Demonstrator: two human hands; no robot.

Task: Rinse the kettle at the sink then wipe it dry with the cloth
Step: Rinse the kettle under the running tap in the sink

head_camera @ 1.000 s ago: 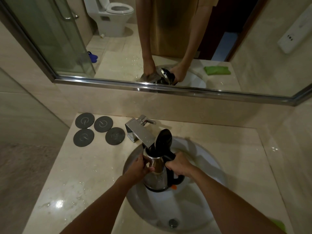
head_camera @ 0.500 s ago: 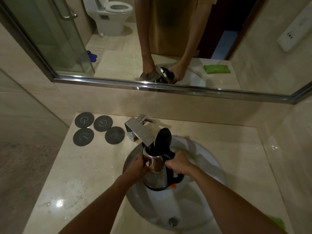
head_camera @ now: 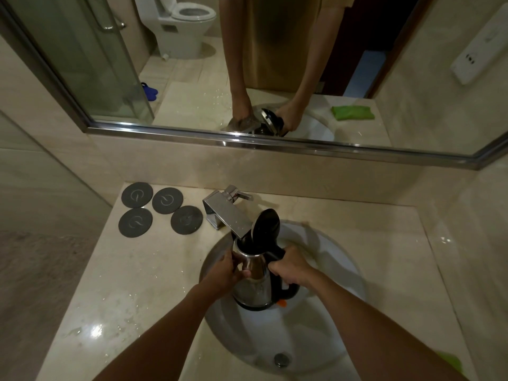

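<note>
While both hands hold the one stainless-steel kettle with black handle (head_camera: 257, 281) upright over the white round sink basin (head_camera: 338, 312), its black lid (head_camera: 266, 225) open under the square chrome tap (head_camera: 226, 215), the rinse looks underway; whether water runs I cannot tell. The left hand (head_camera: 224, 273) grips the body near the rim, the right hand (head_camera: 291, 268) grips the handle. Drying remains: one green cloth (head_camera: 450, 362) lies at the counter's (head_camera: 123, 298) near right edge. Four dark round coasters (head_camera: 162, 209) sit at the back left.

Kettle (head_camera: 254, 281) in sink (head_camera: 343, 273), mouth under faucet (head_camera: 226, 213) at 12 o'clock; four coasters (head_camera: 162, 209) at 10 o'clock; cloth (head_camera: 450, 362) at 4 o'clock.
</note>
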